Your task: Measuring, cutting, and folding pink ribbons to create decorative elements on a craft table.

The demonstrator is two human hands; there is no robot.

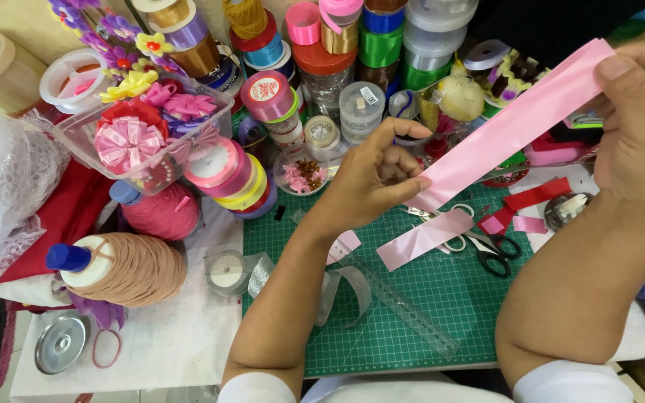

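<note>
A strip of pink satin ribbon stretches slantwise between my two hands above the green cutting mat. My left hand pinches its lower left end between thumb and fingers. My right hand grips the upper right end. Below the strip, a second pink ribbon piece lies on the mat beside black-handled scissors.
Many ribbon spools crowd the back of the table. A clear box of ribbon flowers and thread cones stand at left. A clear ruler, silver ribbon, red scraps and a metal lid lie around.
</note>
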